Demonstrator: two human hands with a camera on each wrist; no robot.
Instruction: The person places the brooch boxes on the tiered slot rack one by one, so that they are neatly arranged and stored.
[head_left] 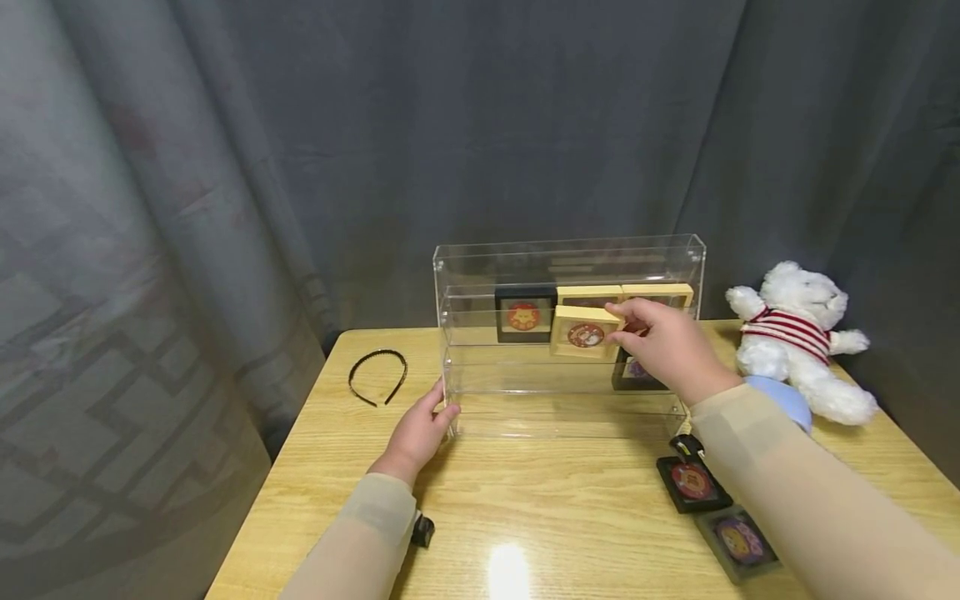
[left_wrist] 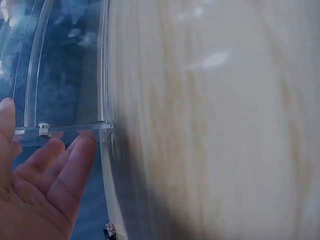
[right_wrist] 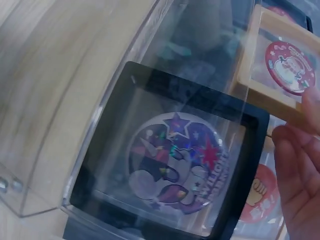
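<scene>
My right hand (head_left: 667,342) pinches a pale-yellow square frame (head_left: 585,333) by its right edge. A round red badge shows inside this frame, which is in front of the clear acrylic display rack (head_left: 525,427). With my left hand (head_left: 416,437) I hold the rack's lower left side; in the left wrist view its fingertips (left_wrist: 82,145) meet the clear side panel. On the rack's upper tier are a black frame (head_left: 525,337) with a red badge and two yellow frames (head_left: 660,289). Below, partly behind my right hand, sits a black frame (right_wrist: 195,97) with a purple badge.
A black headband (head_left: 378,354) lies left of the rack on the wooden table (head_left: 555,500). At front right are a black frame (head_left: 693,485) and a greyish frame (head_left: 738,543). A white plush bear (head_left: 798,325) and a blue rounded thing (head_left: 780,400) are right of the rack.
</scene>
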